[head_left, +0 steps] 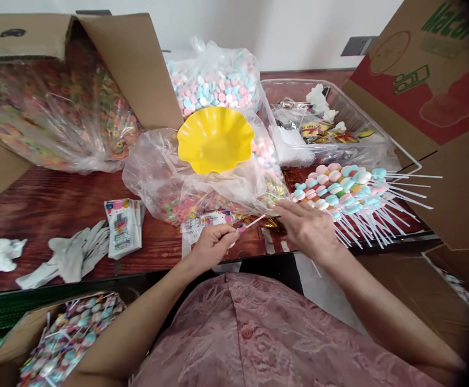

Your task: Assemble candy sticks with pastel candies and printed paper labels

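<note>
My left hand (pixel 214 244) is closed in a pinch at the table's front edge. It holds a lollipop with a white stick (pixel 255 221) pointing up to the right; its small colourful head is partly covered by my fingers. My right hand (pixel 309 228) reaches left with fingers stretched out, over some shiny gold strips (pixel 274 224). Its fingertips are partly hidden. Below that wrist pokes a thin white stick (pixel 317 269). Right beside it lies a pile of candy sticks (pixel 335 188) in pink, blue and white. Printed wrappers (pixel 214 217) lie just beyond my left hand.
A yellow wavy bowl (pixel 216 140) sits on bags of candy (pixel 218 86). At left are a carton with bagged candy (pixel 57 107), grey gloves (pixel 77 252) and a wrapper stack (pixel 125 228). A clear tray (pixel 331 148) stands back right. A box of wrapped lollipops (pixel 73 333) is lower left.
</note>
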`<state>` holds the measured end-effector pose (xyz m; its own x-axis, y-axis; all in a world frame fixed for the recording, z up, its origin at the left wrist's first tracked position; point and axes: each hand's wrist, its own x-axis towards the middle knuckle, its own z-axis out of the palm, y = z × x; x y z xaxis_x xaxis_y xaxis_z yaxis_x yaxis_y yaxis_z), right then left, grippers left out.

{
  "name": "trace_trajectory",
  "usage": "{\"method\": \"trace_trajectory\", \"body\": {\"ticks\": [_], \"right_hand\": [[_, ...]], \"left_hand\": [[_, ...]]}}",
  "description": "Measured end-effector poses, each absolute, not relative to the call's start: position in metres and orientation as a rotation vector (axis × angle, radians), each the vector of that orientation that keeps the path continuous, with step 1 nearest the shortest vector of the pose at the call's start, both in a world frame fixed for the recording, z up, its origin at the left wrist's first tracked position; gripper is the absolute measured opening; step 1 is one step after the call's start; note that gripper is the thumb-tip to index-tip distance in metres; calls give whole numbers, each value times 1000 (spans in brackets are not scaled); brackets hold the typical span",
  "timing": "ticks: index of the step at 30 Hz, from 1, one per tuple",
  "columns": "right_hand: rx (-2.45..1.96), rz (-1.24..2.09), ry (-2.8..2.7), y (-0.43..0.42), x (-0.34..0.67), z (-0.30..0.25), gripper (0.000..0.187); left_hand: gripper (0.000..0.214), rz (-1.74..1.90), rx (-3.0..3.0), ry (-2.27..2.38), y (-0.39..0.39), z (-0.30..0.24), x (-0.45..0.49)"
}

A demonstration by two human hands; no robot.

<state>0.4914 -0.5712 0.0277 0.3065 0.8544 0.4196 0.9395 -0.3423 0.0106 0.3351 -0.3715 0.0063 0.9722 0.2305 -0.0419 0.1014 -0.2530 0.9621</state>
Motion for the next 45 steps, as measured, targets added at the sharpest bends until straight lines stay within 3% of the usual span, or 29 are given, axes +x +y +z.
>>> {"method": "trace_trajectory", "body": {"ticks": [4,8,12,19,25,34,38,45], "right_hand": [[-2602,-526,-1647,-581,526,9,23],[-2601,-460,-1609,-580,539,-7,23],[-2232,-400,-1387,-584,534,1,21],[-1665,15,-871,-553,472,15,4],[-1644,-143,-1227,-520,446,-1,20],[-1672,-205,-1009,-513,465,17,9],[-1667,-40,-1280,-497,456,18,14],[-1729,-133,-1222,-501,448,-4,14]], "left_hand": [[37,-43,1370,444,-374,9,348],[39,-80,1242,472,-381,13,350],[37,-55,1219,487,-381,13,345],[32,-67,1217,482,-393,9,356],[31,28,1153,500,-392,5,357],[42,26,1203,517,-383,-16,357],[42,90,1159,442,-385,-15,360],[23,84,1178,500,-382,-19,354]]}}
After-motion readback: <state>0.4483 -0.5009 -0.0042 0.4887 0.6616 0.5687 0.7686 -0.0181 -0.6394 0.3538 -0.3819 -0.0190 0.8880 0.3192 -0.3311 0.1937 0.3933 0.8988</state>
